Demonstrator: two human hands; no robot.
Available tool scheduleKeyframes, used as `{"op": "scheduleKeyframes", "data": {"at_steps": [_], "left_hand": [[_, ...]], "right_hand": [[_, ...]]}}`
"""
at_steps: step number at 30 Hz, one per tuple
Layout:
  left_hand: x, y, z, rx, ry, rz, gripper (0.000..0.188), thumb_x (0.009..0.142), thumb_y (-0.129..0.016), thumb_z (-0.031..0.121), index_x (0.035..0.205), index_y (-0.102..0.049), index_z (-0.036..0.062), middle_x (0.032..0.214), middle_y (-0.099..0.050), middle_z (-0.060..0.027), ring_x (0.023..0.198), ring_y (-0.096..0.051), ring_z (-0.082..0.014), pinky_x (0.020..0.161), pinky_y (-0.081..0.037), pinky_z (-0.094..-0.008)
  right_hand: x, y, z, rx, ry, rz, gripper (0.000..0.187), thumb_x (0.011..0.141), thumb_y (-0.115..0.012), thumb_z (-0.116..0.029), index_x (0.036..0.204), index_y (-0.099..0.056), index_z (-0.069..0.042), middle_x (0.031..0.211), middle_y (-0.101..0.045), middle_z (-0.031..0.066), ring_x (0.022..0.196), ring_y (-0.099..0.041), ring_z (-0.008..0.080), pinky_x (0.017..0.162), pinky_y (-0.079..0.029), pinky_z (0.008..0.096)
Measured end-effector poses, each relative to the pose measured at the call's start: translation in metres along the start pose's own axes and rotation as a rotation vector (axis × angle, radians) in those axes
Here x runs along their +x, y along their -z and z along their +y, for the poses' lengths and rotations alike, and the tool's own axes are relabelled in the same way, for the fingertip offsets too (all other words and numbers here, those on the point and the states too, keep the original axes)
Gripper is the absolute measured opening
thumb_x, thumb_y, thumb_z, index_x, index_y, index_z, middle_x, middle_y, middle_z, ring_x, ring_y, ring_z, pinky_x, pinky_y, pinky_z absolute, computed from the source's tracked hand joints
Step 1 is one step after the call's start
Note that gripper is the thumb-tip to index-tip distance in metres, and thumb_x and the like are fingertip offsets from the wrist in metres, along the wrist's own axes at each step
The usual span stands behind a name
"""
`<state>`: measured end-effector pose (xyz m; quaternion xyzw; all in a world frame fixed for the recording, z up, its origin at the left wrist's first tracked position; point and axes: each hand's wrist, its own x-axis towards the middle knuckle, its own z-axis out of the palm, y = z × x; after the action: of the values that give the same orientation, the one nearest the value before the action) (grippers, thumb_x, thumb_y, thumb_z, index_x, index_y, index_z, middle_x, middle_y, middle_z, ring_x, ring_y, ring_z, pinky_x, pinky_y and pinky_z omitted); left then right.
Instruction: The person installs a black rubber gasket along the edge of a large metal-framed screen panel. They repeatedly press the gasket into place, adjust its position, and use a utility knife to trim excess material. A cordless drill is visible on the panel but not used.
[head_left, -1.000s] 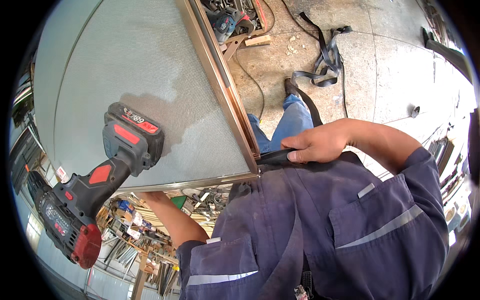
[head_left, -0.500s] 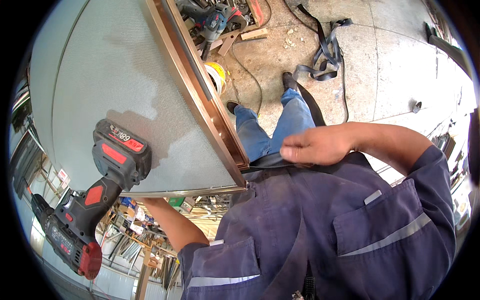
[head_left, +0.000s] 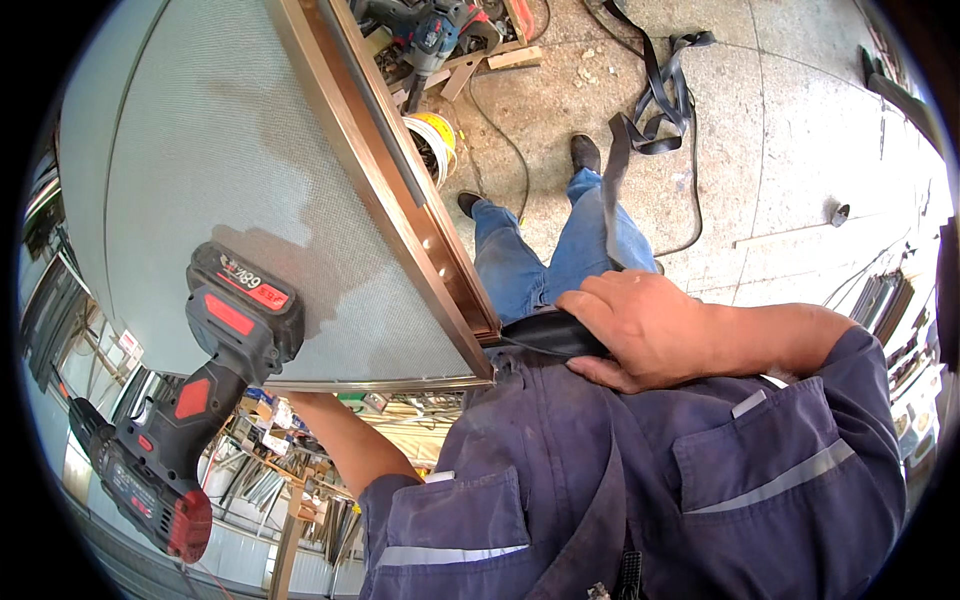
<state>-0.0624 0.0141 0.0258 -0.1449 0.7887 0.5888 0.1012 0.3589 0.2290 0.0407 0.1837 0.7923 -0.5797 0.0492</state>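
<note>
My right hand (head_left: 640, 330) is closed round a flat black strip (head_left: 550, 333) in front of my waist. One end of the strip runs left to the near corner of a brown metal frame (head_left: 400, 215). Beyond my hand, the strip hangs past my leg to a loose tangle (head_left: 655, 115) on the floor. A large grey textured panel (head_left: 250, 130) lies along the frame. My left forearm (head_left: 350, 440) reaches under the panel's near edge, which hides the fingers. A black and red cordless drill (head_left: 190, 410) rests on the panel, its battery (head_left: 245, 290) toward me.
On the floor past the frame are a blue power tool (head_left: 430, 45), wood offcuts (head_left: 515, 58) and a white and yellow coil (head_left: 432, 145). A dark cable (head_left: 693, 190) crosses the concrete. Shelves with stacked material (head_left: 300, 450) stand below the panel.
My right hand has turned and closed on the black strip, moving slightly toward my body. The strip's far part has lifted and now hangs in front of my leg.
</note>
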Motion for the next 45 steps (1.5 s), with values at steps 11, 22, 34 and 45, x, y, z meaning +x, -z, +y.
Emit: {"op": "scheduleKeyframes", "data": {"at_steps": [11, 22, 34, 45], "left_hand": [[0.001, 0.003, 0.000, 0.001, 0.009, 0.014, 0.027, 0.091, -0.047, 0.032, 0.097, -0.054, 0.0072, 0.082, -0.060, -0.0056, 0.060, -0.055, -0.0175, 0.042, -0.038, -0.0291], [0.014, 0.006, -0.002, -0.012, 0.020, 0.007, 0.027, 0.091, -0.047, 0.032, 0.095, -0.054, 0.0070, 0.081, -0.060, -0.0057, 0.059, -0.055, -0.0177, 0.041, -0.038, -0.0291], [0.022, 0.006, -0.007, -0.103, 0.020, -0.025, 0.027, 0.091, -0.047, 0.033, 0.094, -0.054, 0.0069, 0.080, -0.060, -0.0058, 0.058, -0.055, -0.0179, 0.041, -0.037, -0.0292], [0.072, 0.046, -0.013, -0.177, 0.139, 0.006, 0.028, 0.091, -0.046, 0.032, 0.090, -0.054, 0.0052, 0.073, -0.059, -0.0063, 0.051, -0.052, -0.0180, 0.038, -0.034, -0.0298]], "right_hand": [[-0.010, -0.011, -0.003, 0.551, -0.175, 0.172, 0.024, 0.076, -0.070, -0.018, 0.089, -0.059, -0.001, 0.081, -0.061, 0.0145, 0.075, -0.061, 0.0296, 0.064, -0.048, 0.0350], [0.012, -0.021, -0.009, 0.559, -0.220, 0.219, 0.012, 0.076, -0.067, -0.011, 0.079, -0.059, -0.001, 0.077, -0.060, 0.0134, 0.073, -0.060, 0.0283, 0.063, -0.047, 0.0351], [0.027, -0.030, -0.012, 0.459, -0.183, 0.232, 0.014, 0.078, -0.064, -0.013, 0.082, -0.058, -0.001, 0.079, -0.060, 0.0152, 0.075, -0.059, 0.0326, 0.067, -0.047, 0.0384], [0.032, -0.031, -0.010, 0.203, -0.131, 0.239, 0.010, 0.076, -0.064, -0.009, 0.079, -0.061, 0.001, 0.065, -0.058, 0.0081, 0.062, -0.053, 0.0135, 0.058, -0.043, 0.0278]]}}
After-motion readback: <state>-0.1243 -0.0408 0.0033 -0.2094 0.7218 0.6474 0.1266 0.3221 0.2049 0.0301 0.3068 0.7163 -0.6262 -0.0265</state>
